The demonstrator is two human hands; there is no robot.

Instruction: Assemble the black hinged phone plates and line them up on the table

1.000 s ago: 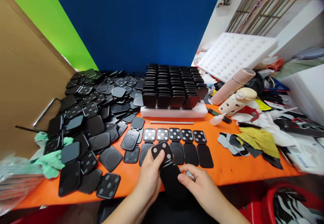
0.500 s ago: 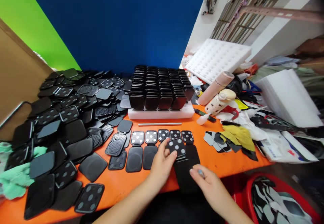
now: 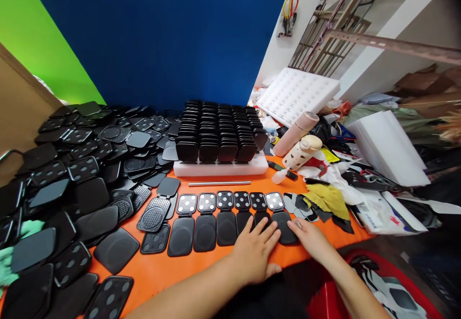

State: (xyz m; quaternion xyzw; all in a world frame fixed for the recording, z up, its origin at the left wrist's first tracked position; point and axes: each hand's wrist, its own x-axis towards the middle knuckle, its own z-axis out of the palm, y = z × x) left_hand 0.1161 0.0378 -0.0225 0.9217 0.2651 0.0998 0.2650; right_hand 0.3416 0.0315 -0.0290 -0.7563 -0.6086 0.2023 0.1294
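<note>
A row of black folding cases (image 3: 205, 233) lies open on the orange table, each with a dotted upper flap and a plain, larger lower panel. My left hand (image 3: 255, 251) rests with fingers spread over the lower panels near the row's right end, partly hiding them. At the right edge of the last case (image 3: 284, 227) is my right hand (image 3: 312, 238), its thumb and fingers closed at the edge; its lower fingers are hidden. That last case lies flat, with its light-dotted flap away from me.
Loose black cases (image 3: 95, 191) pile up on the left. Closely packed black pieces (image 3: 219, 131) stand in a white foam base (image 3: 219, 167), behind a metal rod (image 3: 219, 184). Rightward are a pink bottle (image 3: 297, 134), a yellow cloth (image 3: 324, 201) and a red bin (image 3: 382, 261).
The case held up between both hands now lies flat at the right end of the row. My left hand has let go of its flap and spread over the lower panels.
</note>
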